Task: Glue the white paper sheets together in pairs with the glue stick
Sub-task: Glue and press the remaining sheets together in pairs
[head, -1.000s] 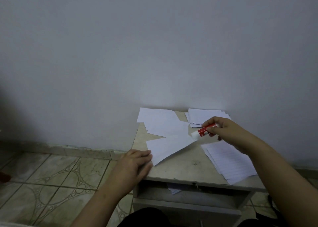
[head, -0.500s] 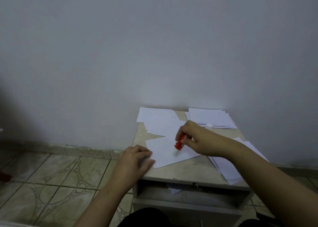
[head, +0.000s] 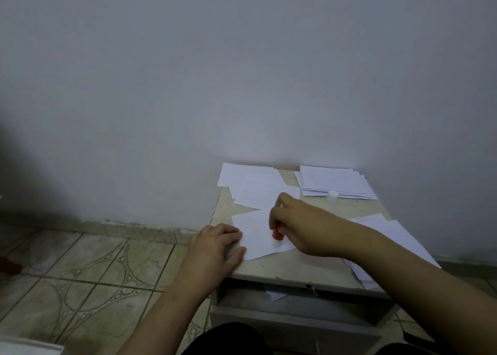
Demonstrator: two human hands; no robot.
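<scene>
A white paper sheet [head: 256,231] lies tilted near the front left of a small beige table [head: 295,270]. My left hand [head: 215,247] rests on the sheet's left edge and holds it flat. My right hand [head: 304,225] grips a red glue stick [head: 277,233], whose tip presses down on the middle of the sheet. The stick's white cap [head: 332,196] stands alone further back. Loose white sheets [head: 252,185] lie at the back left, a neat stack [head: 333,182] at the back right, and more sheets [head: 390,236] under my right forearm.
The table stands against a plain grey wall. Below the tabletop an open drawer [head: 295,298] shows a scrap of paper. Patterned floor tiles [head: 80,274] spread out to the left, with a red object [head: 8,264] at the far left edge.
My right hand brought the glue stick from the right edge of the sheet down onto its middle and toward me. The left hand stayed on the sheet's left edge.
</scene>
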